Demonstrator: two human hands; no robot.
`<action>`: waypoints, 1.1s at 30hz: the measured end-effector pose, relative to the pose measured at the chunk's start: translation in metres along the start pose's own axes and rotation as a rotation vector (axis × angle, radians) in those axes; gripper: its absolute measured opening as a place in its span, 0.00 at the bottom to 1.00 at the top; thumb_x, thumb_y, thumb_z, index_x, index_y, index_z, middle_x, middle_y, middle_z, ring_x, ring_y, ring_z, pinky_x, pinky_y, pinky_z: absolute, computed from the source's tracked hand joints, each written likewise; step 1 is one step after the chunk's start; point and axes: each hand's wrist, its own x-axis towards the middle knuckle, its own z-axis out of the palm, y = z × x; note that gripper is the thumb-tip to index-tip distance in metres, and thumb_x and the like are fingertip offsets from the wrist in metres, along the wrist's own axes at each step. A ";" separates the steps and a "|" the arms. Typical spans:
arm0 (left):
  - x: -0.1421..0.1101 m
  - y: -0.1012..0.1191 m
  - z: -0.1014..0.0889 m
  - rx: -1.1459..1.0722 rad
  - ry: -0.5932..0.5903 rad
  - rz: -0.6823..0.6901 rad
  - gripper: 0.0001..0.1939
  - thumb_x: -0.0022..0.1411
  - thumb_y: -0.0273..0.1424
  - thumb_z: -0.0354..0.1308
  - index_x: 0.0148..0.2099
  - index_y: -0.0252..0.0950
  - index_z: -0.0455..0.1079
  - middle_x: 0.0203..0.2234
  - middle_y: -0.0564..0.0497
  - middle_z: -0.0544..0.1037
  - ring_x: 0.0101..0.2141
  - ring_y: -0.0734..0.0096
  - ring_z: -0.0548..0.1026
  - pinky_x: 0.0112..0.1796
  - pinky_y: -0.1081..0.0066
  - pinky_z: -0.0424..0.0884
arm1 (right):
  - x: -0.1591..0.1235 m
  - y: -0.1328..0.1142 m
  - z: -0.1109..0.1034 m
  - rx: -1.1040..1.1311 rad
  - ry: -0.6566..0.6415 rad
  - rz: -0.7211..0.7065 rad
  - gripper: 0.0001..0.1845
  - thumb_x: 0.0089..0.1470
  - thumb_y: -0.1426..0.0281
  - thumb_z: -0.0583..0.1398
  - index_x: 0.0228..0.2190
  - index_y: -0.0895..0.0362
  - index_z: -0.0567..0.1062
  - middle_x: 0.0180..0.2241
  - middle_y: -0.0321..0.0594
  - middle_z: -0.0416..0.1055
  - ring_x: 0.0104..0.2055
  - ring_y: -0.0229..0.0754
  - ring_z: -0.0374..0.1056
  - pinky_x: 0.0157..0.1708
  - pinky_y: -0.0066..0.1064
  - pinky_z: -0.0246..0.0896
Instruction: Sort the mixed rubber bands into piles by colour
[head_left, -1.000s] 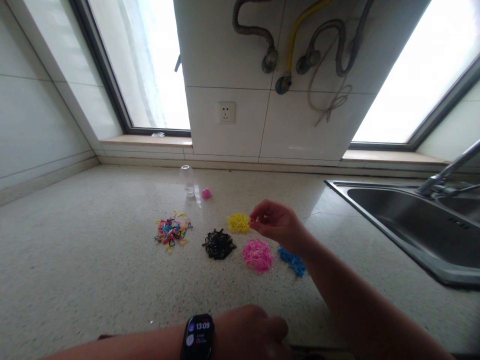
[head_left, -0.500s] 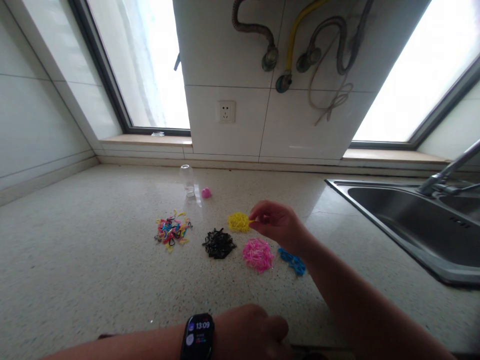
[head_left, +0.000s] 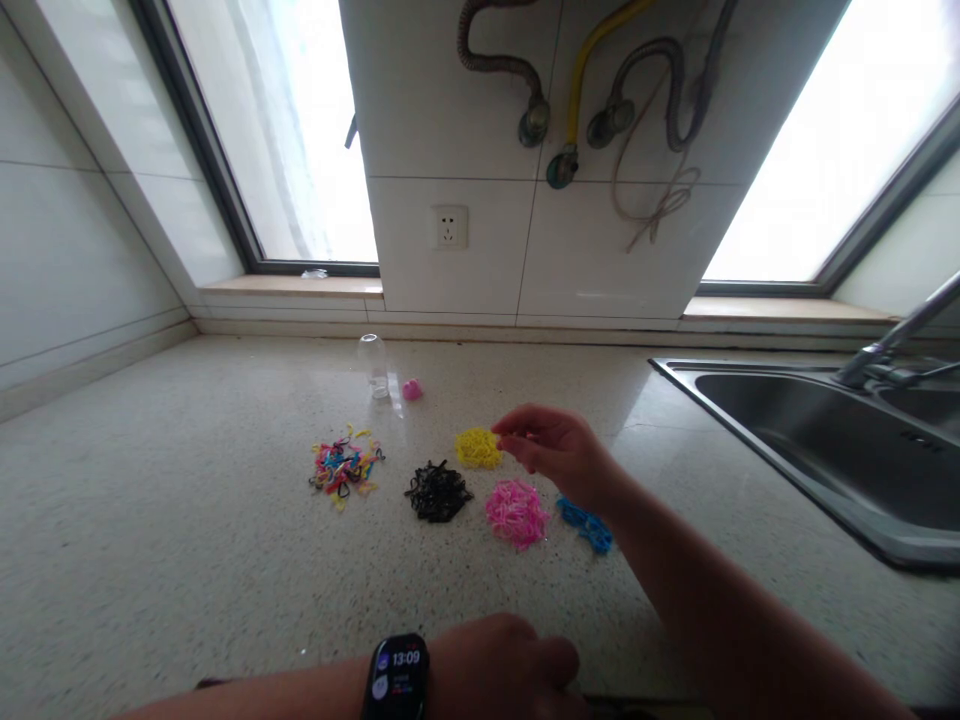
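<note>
My right hand (head_left: 551, 450) hovers at the right edge of a small pile of yellow rubber bands (head_left: 478, 448). Its thumb and index finger are slightly apart, with no band visible between them. Below the hand lie a pink pile of bands (head_left: 516, 513) and a blue one (head_left: 585, 524), the latter partly behind my wrist. A black pile (head_left: 439, 491) sits left of the pink. Farther left is a mixed-colour pile of bands (head_left: 345, 468). My left hand (head_left: 506, 665), with a smartwatch (head_left: 397, 675) on its wrist, rests curled closed at the counter's near edge, fingertips hidden.
A clear plastic bottle (head_left: 373, 367) stands upside down toward the back, beside a pink cap (head_left: 412, 389). At the right, a steel sink (head_left: 787, 440) with a faucet (head_left: 892, 350) is set into the speckled counter (head_left: 187, 520). Hoses and a socket (head_left: 451, 227) are on the wall.
The yellow band pinched in my right fingers is no longer seen there, and the fingertips have parted slightly. My left hand stays in place; the view has shifted a little.
</note>
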 end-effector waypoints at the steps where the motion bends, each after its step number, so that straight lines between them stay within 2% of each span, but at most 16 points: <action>1: 0.000 0.000 0.000 0.000 0.006 0.005 0.11 0.68 0.36 0.56 0.34 0.36 0.67 0.20 0.56 0.64 0.21 0.73 0.63 0.17 0.72 0.56 | 0.000 0.000 0.000 0.000 0.000 0.007 0.12 0.51 0.63 0.67 0.36 0.56 0.80 0.24 0.34 0.70 0.21 0.29 0.55 0.18 0.23 0.49; 4: 0.001 0.000 0.000 -0.001 0.023 0.011 0.12 0.68 0.36 0.55 0.33 0.36 0.67 0.19 0.56 0.63 0.21 0.73 0.62 0.16 0.72 0.55 | 0.000 0.001 -0.001 0.010 -0.008 0.026 0.13 0.53 0.61 0.66 0.37 0.56 0.81 0.29 0.39 0.76 0.22 0.30 0.58 0.19 0.23 0.53; 10: 0.000 0.001 -0.002 -0.001 0.036 0.021 0.07 0.66 0.34 0.59 0.35 0.37 0.69 0.21 0.55 0.66 0.24 0.72 0.64 0.17 0.72 0.56 | 0.002 0.002 -0.001 0.039 -0.004 0.020 0.12 0.54 0.61 0.65 0.37 0.55 0.82 0.28 0.39 0.76 0.23 0.30 0.59 0.20 0.23 0.55; 16: 0.002 0.001 -0.002 -0.013 -0.035 0.005 0.09 0.67 0.35 0.57 0.35 0.37 0.69 0.20 0.55 0.66 0.22 0.73 0.65 0.16 0.72 0.54 | 0.002 -0.004 0.001 0.252 0.028 0.049 0.12 0.53 0.61 0.66 0.33 0.57 0.81 0.26 0.35 0.70 0.20 0.28 0.55 0.17 0.24 0.51; 22: 0.001 0.001 -0.003 -0.017 -0.017 0.001 0.11 0.68 0.36 0.56 0.34 0.36 0.67 0.20 0.55 0.67 0.23 0.73 0.66 0.16 0.71 0.55 | 0.002 -0.009 0.004 0.448 0.071 0.106 0.11 0.49 0.62 0.69 0.30 0.57 0.79 0.23 0.32 0.64 0.21 0.29 0.54 0.18 0.23 0.49; 26: 0.001 0.001 -0.007 -0.007 -0.013 0.028 0.07 0.66 0.33 0.59 0.35 0.37 0.68 0.21 0.55 0.68 0.25 0.72 0.66 0.16 0.71 0.54 | 0.003 -0.010 0.005 0.457 0.099 0.098 0.11 0.46 0.64 0.70 0.30 0.56 0.77 0.26 0.34 0.68 0.21 0.29 0.55 0.17 0.24 0.50; 33: 0.003 0.001 -0.004 -0.014 0.005 0.033 0.09 0.67 0.34 0.58 0.34 0.37 0.67 0.22 0.56 0.70 0.25 0.72 0.66 0.17 0.71 0.53 | 0.003 -0.006 0.002 0.413 0.079 0.077 0.11 0.48 0.67 0.68 0.29 0.56 0.71 0.24 0.32 0.69 0.19 0.28 0.56 0.17 0.24 0.49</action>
